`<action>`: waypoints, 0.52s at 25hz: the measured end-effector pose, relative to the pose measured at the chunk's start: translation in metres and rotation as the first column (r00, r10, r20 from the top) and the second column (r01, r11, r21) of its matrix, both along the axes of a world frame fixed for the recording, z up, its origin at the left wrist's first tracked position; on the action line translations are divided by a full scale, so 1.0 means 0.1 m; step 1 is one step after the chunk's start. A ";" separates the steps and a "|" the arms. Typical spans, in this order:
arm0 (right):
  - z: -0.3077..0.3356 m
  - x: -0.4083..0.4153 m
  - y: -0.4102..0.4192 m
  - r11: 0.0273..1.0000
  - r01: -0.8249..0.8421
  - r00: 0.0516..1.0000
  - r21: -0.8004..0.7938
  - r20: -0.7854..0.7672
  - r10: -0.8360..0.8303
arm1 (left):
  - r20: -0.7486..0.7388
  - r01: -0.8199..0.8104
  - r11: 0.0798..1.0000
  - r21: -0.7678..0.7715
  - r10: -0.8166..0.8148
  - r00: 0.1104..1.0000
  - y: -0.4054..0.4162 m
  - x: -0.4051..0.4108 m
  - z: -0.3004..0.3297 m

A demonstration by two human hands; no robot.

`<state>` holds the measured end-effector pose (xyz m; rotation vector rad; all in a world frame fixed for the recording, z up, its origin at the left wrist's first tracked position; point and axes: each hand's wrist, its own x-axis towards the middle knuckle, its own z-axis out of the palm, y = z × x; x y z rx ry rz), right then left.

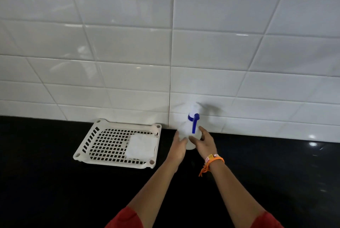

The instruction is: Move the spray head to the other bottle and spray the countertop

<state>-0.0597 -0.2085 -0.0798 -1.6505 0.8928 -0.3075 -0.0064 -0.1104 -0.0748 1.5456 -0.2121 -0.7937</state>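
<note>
White plastic spray bottle (189,135) upright on black surface (55,191), close against the tiled wall (128,43). Spray head (194,115) seated on top: white nozzle, blue collar, blue trigger hanging down the front. Left hand (179,146) and right hand (205,144) wrapped around the bottle's lower body from both sides. Likely light, thin-walled, smooth; squeezable, so best held low and firm while twisting at the blue collar. No second bottle in view. Surface glossy, hard, possibly slick once wet. White slotted tray (88,141) just left, folded white cloth (141,146) lying in it. Orange thread bracelet (213,160) at right wrist.
</note>
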 end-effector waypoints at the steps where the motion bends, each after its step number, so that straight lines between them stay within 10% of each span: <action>1: 0.03 0.06 0.12 1.000 -0.004 1.000 -0.004 0.009 0.004 | 0.005 -0.055 0.998 -0.006 0.055 0.998 0.04 0.01 0.03; 6: 0.00 0.31 0.47 0.999 0.024 0.999 0.048 0.027 -0.026 | 0.047 -0.189 0.980 0.066 0.186 0.981 0.18 0.25 0.05; 13: 0.18 0.01 0.41 0.990 -0.034 0.999 0.133 0.042 0.028 | 0.105 0.014 0.994 0.108 -0.025 0.994 0.43 0.08 0.28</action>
